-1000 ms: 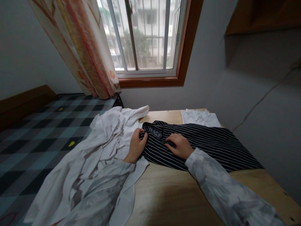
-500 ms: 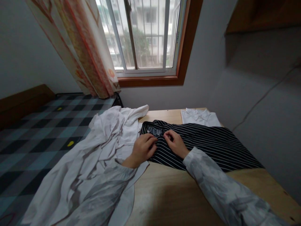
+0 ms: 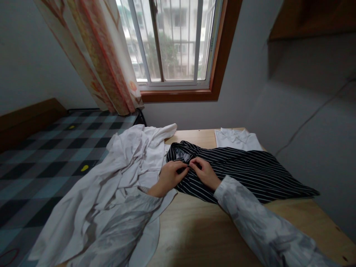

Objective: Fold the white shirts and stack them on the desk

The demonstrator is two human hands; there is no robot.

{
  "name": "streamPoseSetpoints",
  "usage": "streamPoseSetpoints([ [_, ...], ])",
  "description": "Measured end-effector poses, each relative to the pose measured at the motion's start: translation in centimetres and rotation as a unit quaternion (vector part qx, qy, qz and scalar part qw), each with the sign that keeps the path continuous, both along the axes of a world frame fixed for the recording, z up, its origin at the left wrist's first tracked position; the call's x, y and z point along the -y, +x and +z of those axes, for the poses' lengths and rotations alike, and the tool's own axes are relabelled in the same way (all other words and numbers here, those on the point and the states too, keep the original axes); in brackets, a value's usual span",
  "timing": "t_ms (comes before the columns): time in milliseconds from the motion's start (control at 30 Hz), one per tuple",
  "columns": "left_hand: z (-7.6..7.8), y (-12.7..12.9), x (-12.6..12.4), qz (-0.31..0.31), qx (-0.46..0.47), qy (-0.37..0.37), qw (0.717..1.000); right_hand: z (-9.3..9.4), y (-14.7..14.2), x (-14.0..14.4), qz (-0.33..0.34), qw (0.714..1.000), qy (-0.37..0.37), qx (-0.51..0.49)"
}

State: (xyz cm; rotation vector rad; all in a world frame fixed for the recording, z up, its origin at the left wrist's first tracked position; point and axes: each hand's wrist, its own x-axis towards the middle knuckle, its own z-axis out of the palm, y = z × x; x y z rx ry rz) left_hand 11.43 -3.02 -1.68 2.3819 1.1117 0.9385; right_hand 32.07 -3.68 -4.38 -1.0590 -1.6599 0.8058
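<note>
Looks to be a black shirt (image 3: pixel 241 163) with thin, lengthwise white stripes. Lies sideways across the light wooden table (image 3: pixel 189 226), slightly rumpled, with the neck opening (image 3: pixel 183 154) gaping at the left and a pointed corner at the right.

Barred sliding window (image 3: pixel 180 48) in a reddish-brown wooden frame (image 3: pixel 179 96), a pale building (image 3: pixel 178 20) and foliage (image 3: pixel 167 53) visible outside. To its left, as seen by an observer in the room, hangs a floral curtain (image 3: pixel 102 55); below lies a checked bedsheet (image 3: pixel 52 163) with yellow motifs (image 3: pixel 85 168), bordered by a wooden headboard (image 3: pixel 30 115). Upper right: wooden wall cabinet (image 3: pixel 314 20), with a thin cable (image 3: pixel 299 128) slanting down the wall (image 3: pixel 250 92).
</note>
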Motion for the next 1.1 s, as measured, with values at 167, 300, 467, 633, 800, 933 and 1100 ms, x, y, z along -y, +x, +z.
streamPoseSetpoints([
  [167,0.0,0.0,0.1,-0.048,0.009,-0.008,0.999,-0.4,0.3,-0.4,-0.056,0.998,0.017,0.0],
  [300,0.4,0.0,0.4,-0.053,0.05,-0.028,0.997,-0.3,1.2,-1.0,-0.089,0.996,0.026,-0.006],
  [467,0.5,-0.2,0.2,-0.002,0.108,-0.08,0.991,1.2,3.8,-0.7,-0.125,0.99,0.055,0.025],
  [633,0.2,-0.4,-0.1,0.043,0.126,-0.098,0.986,1.7,5.7,1.9,-0.057,0.981,0.124,0.139],
  [800,0.5,-0.2,0.2,0.04,0.116,-0.091,0.988,1.5,5.4,2.7,-0.028,0.965,0.154,0.21],
  [933,0.5,-0.2,0.2,0.05,0.092,-0.066,0.992,1.4,4.9,2.2,-0.032,0.965,0.158,0.206],
  [1100,0.7,0.0,0.2,0.114,0.04,0.079,0.99,1.2,4.4,1.9,-0.063,0.964,0.173,0.191],
])
